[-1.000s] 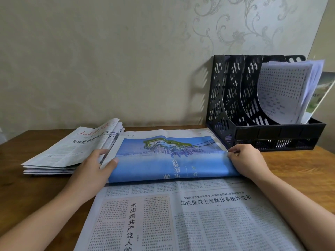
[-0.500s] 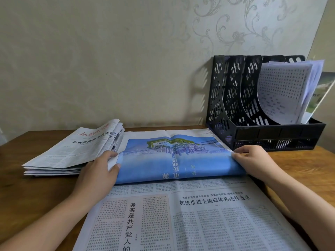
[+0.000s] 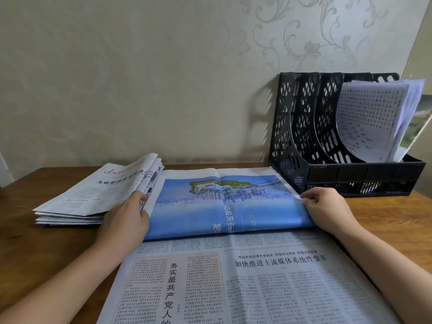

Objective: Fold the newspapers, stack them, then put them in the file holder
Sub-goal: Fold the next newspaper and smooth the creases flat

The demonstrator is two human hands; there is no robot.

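Note:
An open newspaper [image 3: 245, 277] lies on the wooden table in front of me. Its far half, with a blue picture [image 3: 229, 204], is folded back over the near half. My left hand [image 3: 126, 218] grips the flap's left edge, thumb on the blue page. At the right edge, my right hand [image 3: 327, 206] pinches the flap with curled fingers. A stack of folded newspapers [image 3: 93, 192] sits to the left, touching my left fingertips. The black file holder [image 3: 301, 141] stands at the back right against the wall.
The holder's right compartments hold white printed sheets [image 3: 369, 120] and a glossy booklet [image 3: 418, 122]; its left compartments show nothing inside. Bare table [image 3: 46, 249] lies left of the open paper. The wall runs right behind the stack and the holder.
Both hands have slid slightly outward along the blue flap's side edges, and the flap lies a little flatter and wider. The stack and the holder have not moved.

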